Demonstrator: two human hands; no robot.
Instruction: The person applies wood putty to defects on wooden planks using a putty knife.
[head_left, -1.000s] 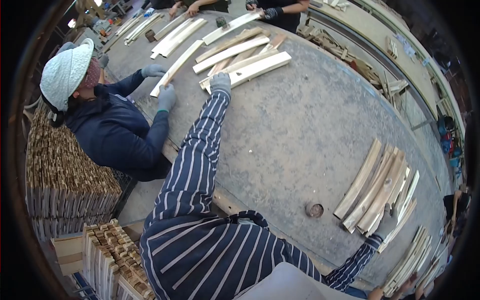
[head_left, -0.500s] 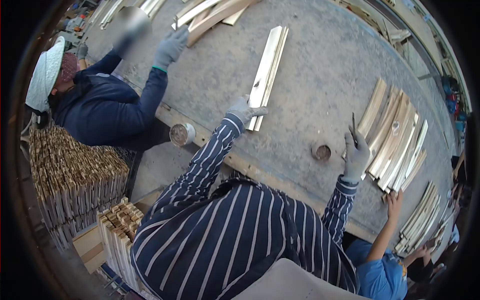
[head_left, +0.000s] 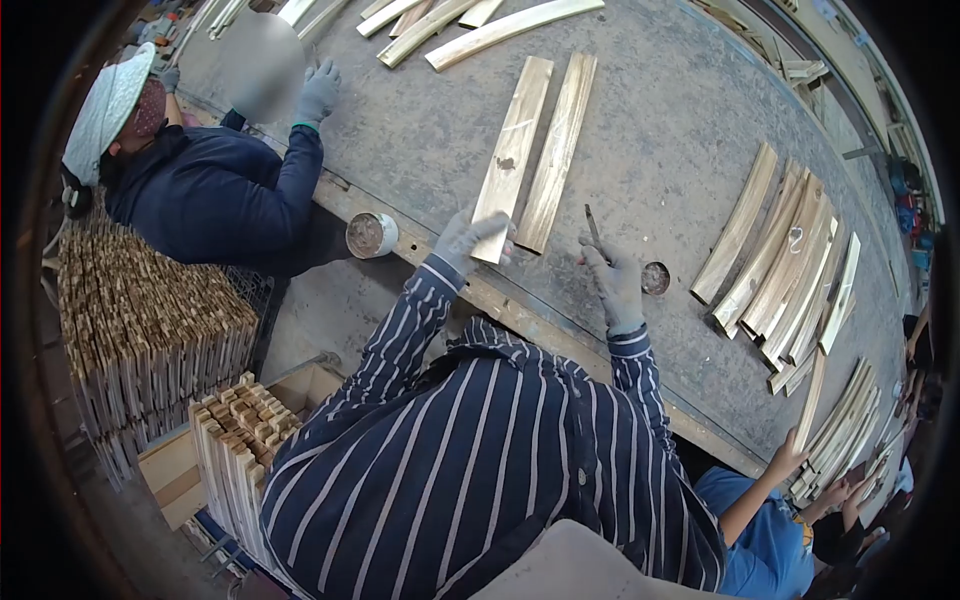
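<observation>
My left hand [head_left: 467,240], in a grey glove, is closed around the near end of a wooden slat [head_left: 516,135], which has a dark patch partway along its face. Just right of it a second wooden slat [head_left: 560,150] lies flat on the table, apart from my hands. A thin, dark, blade-like tool [head_left: 593,226] sticks up from my gloved right hand [head_left: 617,285], whose fingers are closed on it. I cannot make out the exact kind of tool. Close beside that hand stands a small round tub [head_left: 655,278] of brown paste.
The grey table [head_left: 420,140] carries a row of slats [head_left: 790,260] at right and more slats [head_left: 510,30] at the far side. A white tub [head_left: 371,235] sits at the near edge. Co-workers [head_left: 210,190] stand left and right. Stacked slats [head_left: 150,330] fill the lower left.
The two slats, close together before, now lie apart, and the left one shows its broad face. My right hand has moved left with the tool. A co-worker at right now holds a slat.
</observation>
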